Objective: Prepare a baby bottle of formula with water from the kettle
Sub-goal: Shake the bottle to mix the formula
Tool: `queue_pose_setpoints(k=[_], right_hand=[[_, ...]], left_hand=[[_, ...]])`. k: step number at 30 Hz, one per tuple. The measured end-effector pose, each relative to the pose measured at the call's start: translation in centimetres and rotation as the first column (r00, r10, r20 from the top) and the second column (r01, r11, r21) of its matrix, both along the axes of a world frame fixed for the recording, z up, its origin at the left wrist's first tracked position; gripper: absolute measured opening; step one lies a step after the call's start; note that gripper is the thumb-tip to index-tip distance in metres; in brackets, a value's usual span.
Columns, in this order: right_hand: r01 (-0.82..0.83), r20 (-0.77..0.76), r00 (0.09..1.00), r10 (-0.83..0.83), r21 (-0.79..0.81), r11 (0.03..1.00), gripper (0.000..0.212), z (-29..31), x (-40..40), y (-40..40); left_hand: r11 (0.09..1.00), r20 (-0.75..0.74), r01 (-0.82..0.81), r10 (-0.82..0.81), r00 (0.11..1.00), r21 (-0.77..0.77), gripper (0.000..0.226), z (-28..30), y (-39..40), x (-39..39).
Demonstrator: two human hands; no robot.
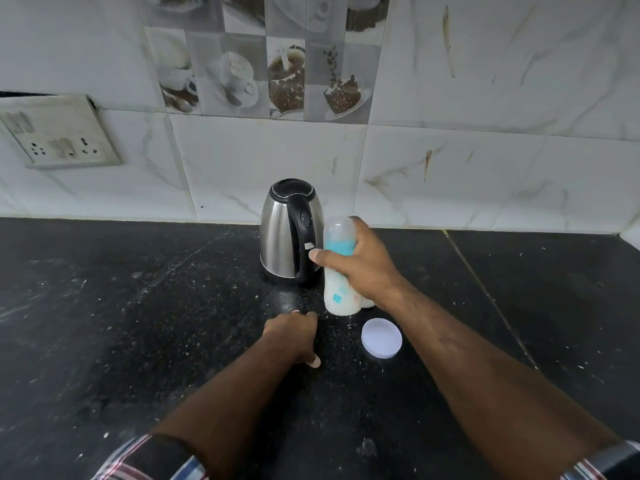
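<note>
The baby bottle (pixel 337 271) stands upright on the black counter, holding white liquid, with a teal ring and a clear cap on top. My right hand (pixel 360 263) is wrapped around its upper half. Just left of it stands the steel kettle (pixel 284 233) with a black lid and handle, lid down. My left hand (pixel 294 336) rests on the counter in front of the kettle, fingers curled, holding nothing. A small white container (pixel 367 303) is mostly hidden behind my right wrist.
A round white lid (pixel 381 337) lies flat on the counter (pixel 138 323) to the right of my left hand. White powder specks are scattered around it. The tiled wall (pixel 450 168) runs close behind the kettle, with a socket plate (pixel 59 133) at far left.
</note>
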State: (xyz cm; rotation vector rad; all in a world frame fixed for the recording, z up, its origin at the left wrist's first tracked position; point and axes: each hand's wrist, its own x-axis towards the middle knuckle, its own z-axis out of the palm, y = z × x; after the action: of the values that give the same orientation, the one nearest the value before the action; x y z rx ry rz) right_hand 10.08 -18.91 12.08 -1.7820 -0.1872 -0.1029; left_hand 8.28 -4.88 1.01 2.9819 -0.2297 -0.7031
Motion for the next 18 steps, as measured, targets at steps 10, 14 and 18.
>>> queue_pose_setpoints(k=[10, 14, 18], right_hand=[[0.094, 0.024, 0.995, -0.1, 0.188, 0.978, 0.04, 0.4, 0.6, 0.0], [0.034, -0.009, 0.999, -0.034, 0.069, 0.997, 0.043, -0.3, 0.1, -0.2], [0.092, 0.054, 0.993, -0.104, 0.185, 0.978, 0.039, 0.9, 0.5, -0.4]], left_hand=[[1.0, 0.003, 0.001, -0.001, 1.0, -0.003, 0.084, 0.0, -0.1, 0.0], [1.0, -0.001, 0.006, -0.006, 1.0, 0.007, 0.084, 0.1, -0.2, 0.0], [1.0, -0.009, 0.012, -0.012, 1.0, 0.013, 0.087, 0.3, -0.3, 0.2]])
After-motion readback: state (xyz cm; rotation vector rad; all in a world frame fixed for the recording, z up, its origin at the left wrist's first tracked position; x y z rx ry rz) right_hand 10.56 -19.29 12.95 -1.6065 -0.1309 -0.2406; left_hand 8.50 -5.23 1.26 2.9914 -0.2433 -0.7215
